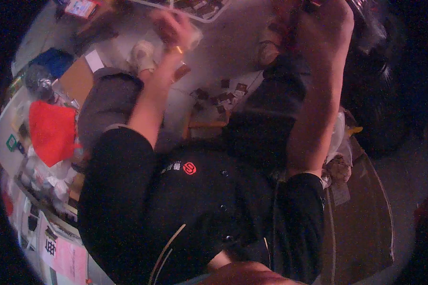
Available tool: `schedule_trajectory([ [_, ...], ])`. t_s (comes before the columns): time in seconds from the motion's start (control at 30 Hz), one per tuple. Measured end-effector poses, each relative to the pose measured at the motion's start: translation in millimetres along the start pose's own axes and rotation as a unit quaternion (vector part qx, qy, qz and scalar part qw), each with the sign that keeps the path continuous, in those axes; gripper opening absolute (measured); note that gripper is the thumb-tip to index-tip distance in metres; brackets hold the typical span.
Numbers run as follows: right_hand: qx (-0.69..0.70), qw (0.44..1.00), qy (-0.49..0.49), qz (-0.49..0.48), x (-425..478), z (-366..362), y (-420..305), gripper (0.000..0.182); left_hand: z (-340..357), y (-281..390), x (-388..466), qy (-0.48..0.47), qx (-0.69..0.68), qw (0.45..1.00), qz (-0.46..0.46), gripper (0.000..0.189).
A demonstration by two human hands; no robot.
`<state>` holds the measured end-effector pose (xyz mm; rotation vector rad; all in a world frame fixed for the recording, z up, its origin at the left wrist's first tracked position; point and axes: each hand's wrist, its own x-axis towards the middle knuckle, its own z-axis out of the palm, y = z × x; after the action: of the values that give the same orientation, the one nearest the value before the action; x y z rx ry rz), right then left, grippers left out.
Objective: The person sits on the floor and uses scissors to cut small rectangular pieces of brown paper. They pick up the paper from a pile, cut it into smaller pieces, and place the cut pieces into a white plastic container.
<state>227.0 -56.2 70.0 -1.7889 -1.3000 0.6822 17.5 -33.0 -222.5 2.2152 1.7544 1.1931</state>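
Observation:
My left hand (174, 28) is blurred by motion, beside the pale rim of a tray or basket (211, 20) at the top edge. Something pale shows along its edge; whether it is held cannot be told. A gold-coloured band and a brown piece are at that wrist. My right hand (324, 17) is raised at the upper right, in shadow, its fingers mostly hidden. A dark shape lies at it, too dim to name. Small dark pieces (205, 10) lie inside the tray. More dark pieces (225, 99) and pale scraps lie on the floor between my legs.
On the left are a red cloth or bag (52, 131), clear plastic bags (51, 178), a cardboard piece (76, 78) and a pink printed sheet (62, 254). A large brown cardboard box (360, 221) stands at the right, with a crumpled brown item (339, 169) by its top edge.

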Motion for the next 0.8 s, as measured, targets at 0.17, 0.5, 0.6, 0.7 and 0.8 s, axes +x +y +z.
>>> schedule_trajectory([
  [0.17,0.104,0.993,0.057,-0.015,-13.5,6.4,49.6,0.016,-21.7,92.7,-200.7,-0.471,-0.235,0.843,0.106,0.025],
  [0.5,-0.013,0.992,0.067,0.105,-51.8,-16.9,62.3,0.029,39.9,52.7,-310.3,-0.77,-0.075,0.587,0.239,0.037],
  [0.6,-0.028,0.992,0.078,0.099,-50.5,-17.7,58.6,0.033,42.6,53.7,-306.4,-0.79,-0.078,0.564,0.228,0.038],
  [0.7,-0.033,0.991,0.069,0.108,-48.3,-15.0,54.6,0.031,42.7,51.0,-304.9,-0.801,-0.077,0.559,0.201,0.039],
  [0.8,-0.033,0.99,0.077,0.113,-50.7,-10.5,58.4,0.03,43.9,45.0,-298.1,-0.811,-0.075,0.549,0.186,0.04],
])
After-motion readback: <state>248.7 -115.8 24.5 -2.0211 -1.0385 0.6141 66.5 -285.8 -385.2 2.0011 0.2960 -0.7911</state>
